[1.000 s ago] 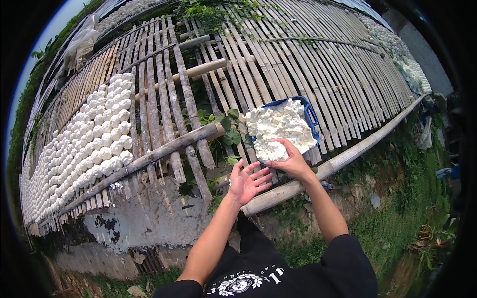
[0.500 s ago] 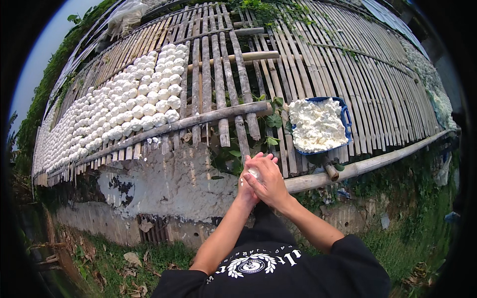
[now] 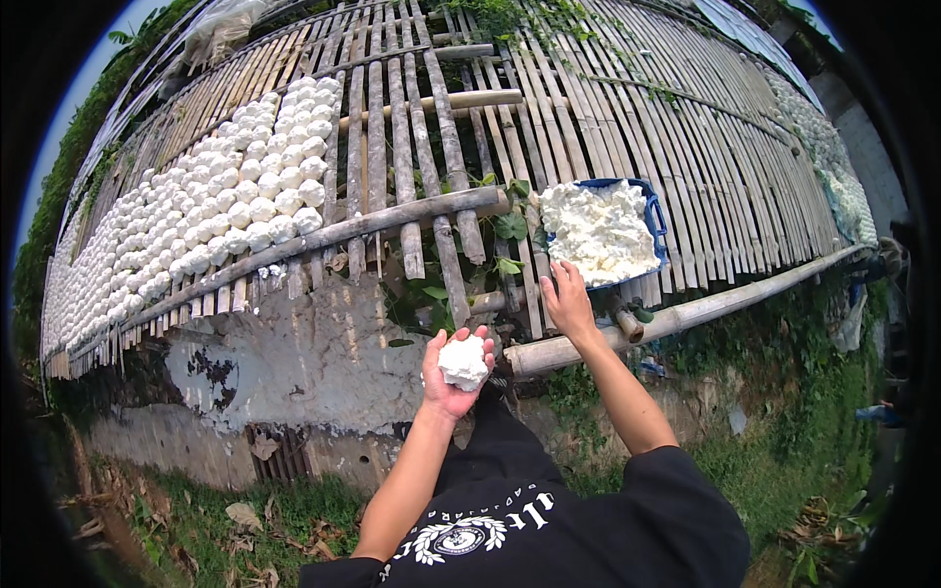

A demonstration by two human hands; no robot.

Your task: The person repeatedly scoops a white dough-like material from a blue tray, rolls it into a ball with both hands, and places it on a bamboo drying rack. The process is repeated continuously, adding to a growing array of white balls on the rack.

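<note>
In my left hand (image 3: 451,390), palm up below the slats, rests a rough white lump (image 3: 463,361) with my fingers curled round it. My right hand (image 3: 569,299) is open, its fingertips at the lower left edge of a blue plastic crate (image 3: 657,225). A crumbly white mass (image 3: 600,225) fills that crate, which sits on the bamboo slats (image 3: 696,186). Many white rounded lumps (image 3: 235,211) lie in rows on the slats at the left.
Thick bamboo poles (image 3: 686,316) edge the platform, with gaps and green leaves (image 3: 510,223) between slats. Below are a stained concrete wall (image 3: 245,363) and grass (image 3: 216,500). More white lumps (image 3: 823,147) cover the far right. A plastic sheet (image 3: 221,29) lies at top left.
Half a second ago my hands were pressed together round the lump. Now they are apart: the lump shows in my left palm, and my right hand has moved up-right to the crate.
</note>
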